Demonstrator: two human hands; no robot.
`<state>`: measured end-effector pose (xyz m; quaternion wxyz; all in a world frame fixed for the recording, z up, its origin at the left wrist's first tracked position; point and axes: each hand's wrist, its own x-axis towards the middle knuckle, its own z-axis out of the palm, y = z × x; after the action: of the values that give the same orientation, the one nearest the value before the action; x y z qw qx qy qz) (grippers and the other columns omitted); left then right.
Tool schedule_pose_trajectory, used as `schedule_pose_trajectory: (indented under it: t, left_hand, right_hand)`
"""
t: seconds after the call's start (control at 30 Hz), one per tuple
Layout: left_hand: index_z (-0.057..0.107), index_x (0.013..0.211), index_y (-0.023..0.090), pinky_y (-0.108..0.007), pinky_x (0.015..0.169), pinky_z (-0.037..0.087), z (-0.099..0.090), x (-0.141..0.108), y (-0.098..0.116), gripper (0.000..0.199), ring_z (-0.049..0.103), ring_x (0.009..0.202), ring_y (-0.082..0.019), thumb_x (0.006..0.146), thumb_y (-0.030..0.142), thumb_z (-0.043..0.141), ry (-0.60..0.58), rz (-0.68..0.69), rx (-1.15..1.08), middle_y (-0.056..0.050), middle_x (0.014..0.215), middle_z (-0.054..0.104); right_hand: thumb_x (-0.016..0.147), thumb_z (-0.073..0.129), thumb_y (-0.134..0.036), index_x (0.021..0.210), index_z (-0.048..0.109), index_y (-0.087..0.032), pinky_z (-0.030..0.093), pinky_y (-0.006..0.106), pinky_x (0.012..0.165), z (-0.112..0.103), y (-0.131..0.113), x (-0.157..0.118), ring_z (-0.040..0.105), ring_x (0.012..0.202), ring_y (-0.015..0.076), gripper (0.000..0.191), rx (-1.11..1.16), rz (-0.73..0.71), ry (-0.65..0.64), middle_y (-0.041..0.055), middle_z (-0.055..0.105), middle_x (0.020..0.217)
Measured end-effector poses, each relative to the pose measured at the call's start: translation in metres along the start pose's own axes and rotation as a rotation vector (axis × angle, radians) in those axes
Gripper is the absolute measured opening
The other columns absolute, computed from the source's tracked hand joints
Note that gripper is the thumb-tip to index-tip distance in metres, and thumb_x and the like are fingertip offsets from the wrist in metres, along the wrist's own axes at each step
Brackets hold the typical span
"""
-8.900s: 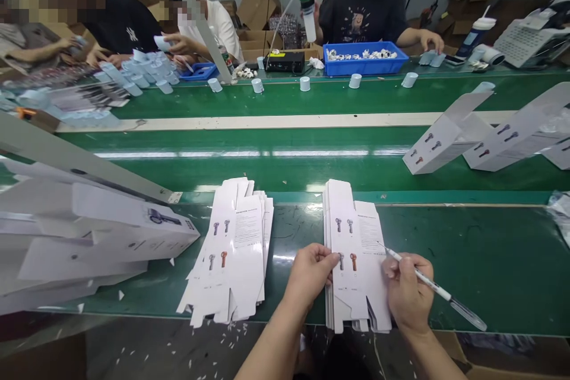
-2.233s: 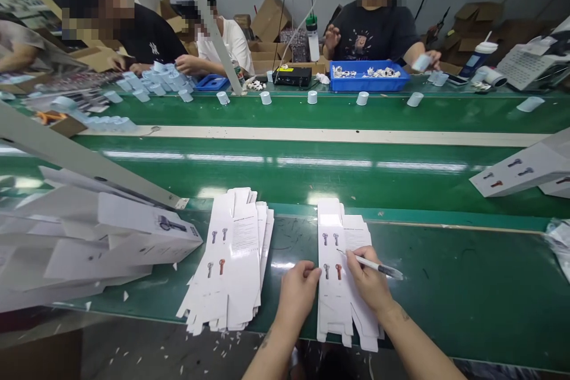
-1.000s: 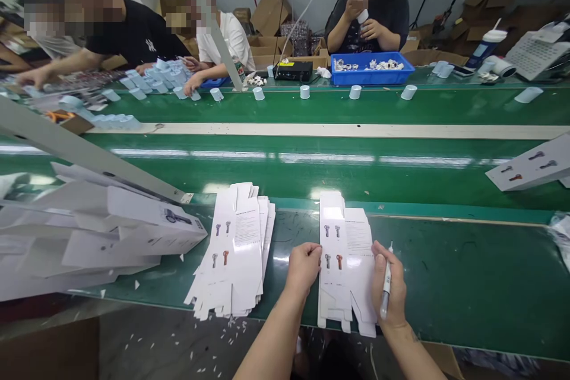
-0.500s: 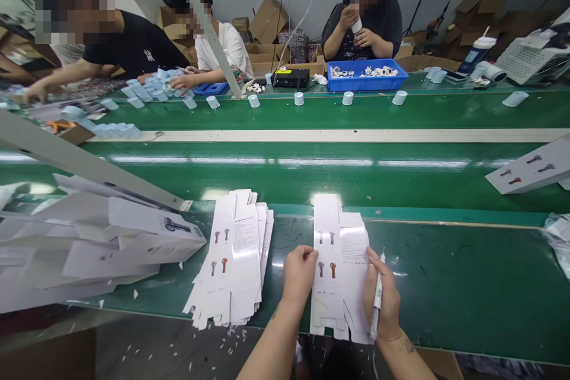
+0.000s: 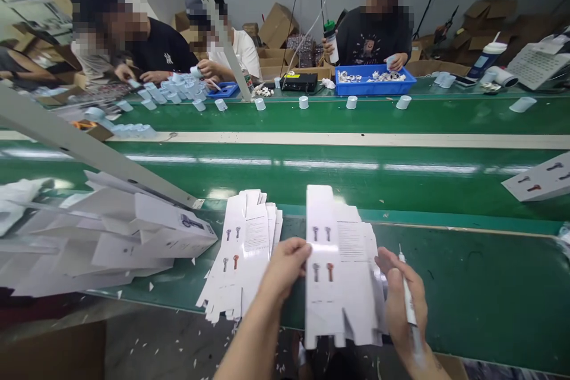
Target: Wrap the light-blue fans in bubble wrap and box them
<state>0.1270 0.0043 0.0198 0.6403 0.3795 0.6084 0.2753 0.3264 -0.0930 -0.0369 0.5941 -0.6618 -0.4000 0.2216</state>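
Observation:
My left hand [image 5: 285, 267] pinches the left edge of a flat, unfolded white printed carton [image 5: 321, 303], which is raised and tilted a little above the bench. Small pictures of a handheld device and a block of text show on it. Under its right side another flat carton [image 5: 377, 297] peeks out. Close to that side is my right hand [image 5: 394, 303], fingers stretched forward, with a slim white pen-like tool [image 5: 408, 303] held along the palm, its thin tip pointing away from me. Left of my left hand lies a stack of flat cartons [image 5: 244, 267].
Folded-up white cartons [image 5: 151, 237] crowd the left beside a slanted metal post [image 5: 111, 157]. Another carton [image 5: 541, 177] stands at the right. Across the green conveyor [image 5: 267, 160], co-workers sit behind light-blue cups [image 5: 303, 102] and a blue tray [image 5: 374, 88]. Paper scraps litter the floor.
My left hand has lifted the upper carton's left side and shifted it slightly left. My right hand has moved right, off the carton's edge, still with the pen-like tool. The view has turned slightly left.

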Motion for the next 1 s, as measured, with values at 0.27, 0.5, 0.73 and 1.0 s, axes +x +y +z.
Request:
schedule_pose_trajectory:
  t: [0.27, 0.5, 0.73, 1.0]
  left_hand:
    - [0.065, 0.060, 0.018, -0.023, 0.047, 0.035, -0.158, -0.015, 0.029, 0.029, 0.047, 0.051, -0.014, 0.054, 0.045, 0.074, 0.412, -0.026, 0.312, 0.000, 0.053, 0.057]
    - [0.071, 0.099, 0.020, -0.030, 0.058, 0.047, -0.050, -0.031, -0.012, 0.035, 0.063, 0.068, -0.022, 0.081, 0.043, 0.052, 0.259, 0.056, 0.371, -0.008, 0.080, 0.071]
    - [0.070, 0.097, 0.016, -0.029, 0.072, 0.045, 0.043, 0.003, -0.071, 0.021, 0.066, 0.084, -0.022, 0.083, 0.024, 0.055, 0.152, 0.027, 0.499, -0.009, 0.087, 0.073]
    - [0.065, 0.077, 0.015, -0.022, 0.055, 0.043, 0.038, 0.013, -0.070, 0.003, 0.059, 0.059, -0.013, 0.078, 0.015, 0.062, 0.139, -0.096, 0.227, -0.001, 0.065, 0.066]
  right_hand:
    - [0.089, 0.052, -0.039, 0.094, 0.059, -0.020, 0.050, 0.032, 0.059, 0.002, 0.022, 0.023, 0.058, 0.063, 0.0177, 0.021, -0.092, -0.007, -0.214, 0.0004, 0.059, 0.068]
    - [0.087, 0.054, -0.042, 0.069, 0.049, -0.023, 0.042, 0.026, 0.050, 0.026, 0.035, 0.022, 0.047, 0.053, 0.0140, 0.027, -0.149, -0.025, -0.314, -0.0047, 0.047, 0.057]
    - [0.087, 0.055, -0.041, 0.071, 0.051, -0.022, 0.042, 0.027, 0.051, 0.030, 0.038, 0.023, 0.051, 0.054, 0.0148, 0.025, -0.210, -0.055, -0.349, -0.0036, 0.052, 0.059]
    - [0.090, 0.052, -0.037, 0.074, 0.052, -0.023, 0.045, 0.026, 0.052, 0.005, 0.030, -0.004, 0.054, 0.055, 0.0150, 0.021, -0.212, -0.126, -0.390, -0.0026, 0.055, 0.061]
